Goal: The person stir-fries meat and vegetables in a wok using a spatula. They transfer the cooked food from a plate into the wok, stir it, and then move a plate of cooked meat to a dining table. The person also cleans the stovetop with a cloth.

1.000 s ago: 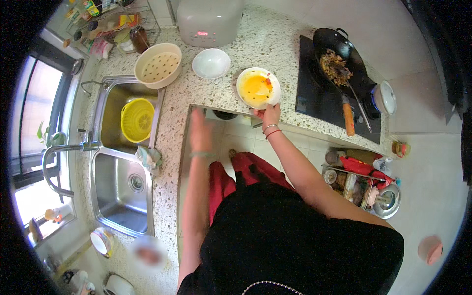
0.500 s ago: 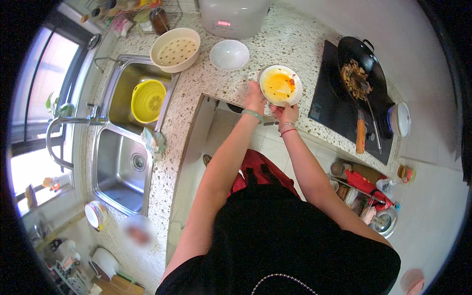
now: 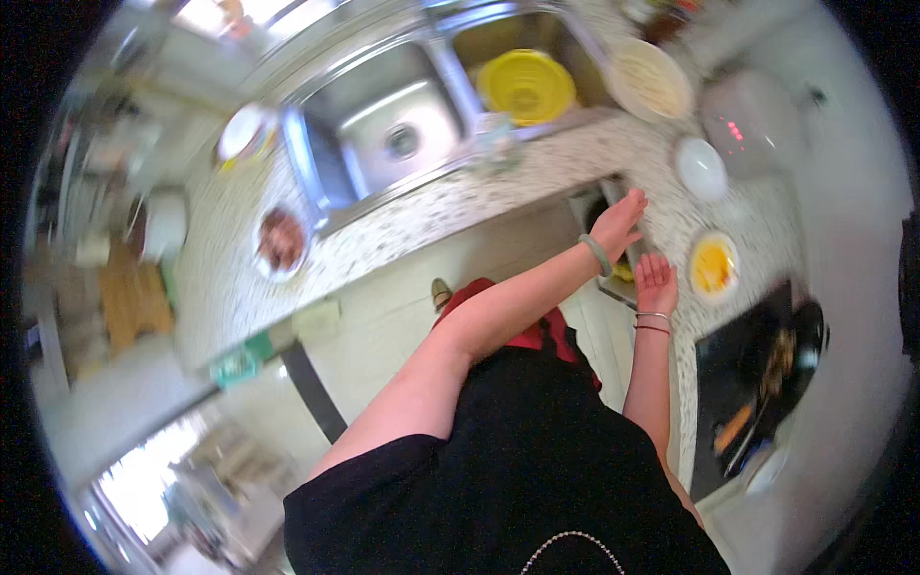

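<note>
My left hand (image 3: 619,226), with a green bangle at the wrist, is open over the counter's edge, fingers stretched out and nothing in them. Just nearer to me, my right hand (image 3: 656,282) is open, palm up, fingers extended and empty. Right of both hands, apart from them, a small white dish (image 3: 714,266) with yellow, oily residue rests on the speckled counter (image 3: 767,235). A white bowl (image 3: 701,169) stands beyond it. Under my hands, below the counter's edge, an opening partly shows something yellow (image 3: 623,269); motion blur hides its kind.
A black wok (image 3: 810,347) with food and a wooden-handled spatula (image 3: 733,428) sits on the black cooktop (image 3: 714,359) at right. The double sink (image 3: 335,206) holds a yellow colander (image 3: 527,88). A plate of raw-looking meat (image 3: 281,241) stands at left, near a wooden board (image 3: 134,297).
The dish was between my two hands; it now stands on the counter, let go. My view has turned left, and both hands have drawn away from the dish.
</note>
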Available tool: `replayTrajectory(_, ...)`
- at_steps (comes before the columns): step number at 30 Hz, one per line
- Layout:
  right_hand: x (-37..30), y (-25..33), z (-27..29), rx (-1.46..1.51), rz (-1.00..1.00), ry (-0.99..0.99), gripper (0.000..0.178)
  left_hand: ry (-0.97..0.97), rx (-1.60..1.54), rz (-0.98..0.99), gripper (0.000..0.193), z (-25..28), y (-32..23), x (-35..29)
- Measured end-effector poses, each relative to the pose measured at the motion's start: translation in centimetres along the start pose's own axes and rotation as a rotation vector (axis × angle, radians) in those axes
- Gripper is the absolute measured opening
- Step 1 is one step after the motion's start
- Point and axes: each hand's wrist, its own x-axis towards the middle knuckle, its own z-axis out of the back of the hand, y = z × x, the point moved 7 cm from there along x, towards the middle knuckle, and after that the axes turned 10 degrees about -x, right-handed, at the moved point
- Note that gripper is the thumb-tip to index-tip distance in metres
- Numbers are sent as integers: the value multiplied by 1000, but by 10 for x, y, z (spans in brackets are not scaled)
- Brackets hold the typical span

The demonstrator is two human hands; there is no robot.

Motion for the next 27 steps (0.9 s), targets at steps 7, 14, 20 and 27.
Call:
replayTrajectory(7, -144, -143, -310, -314, -126, 841, 31, -549, 15, -931, 29, 156, -235, -249)
replayTrajectory(14, -230, -341, -437, -649, -306, 956, 32, -1131, -193, -1270, 34, 331, -298, -465)
replayTrajectory(20, -213, -405, -478, -1236, 230, 836, 17, -1141, -315, -1055, 29, 460, -290, -481)
replayTrajectory(27, -202, -430, -510, -1545, 612, 920, 23, -1555, -26, -1045, 24, 450, -303, -495)
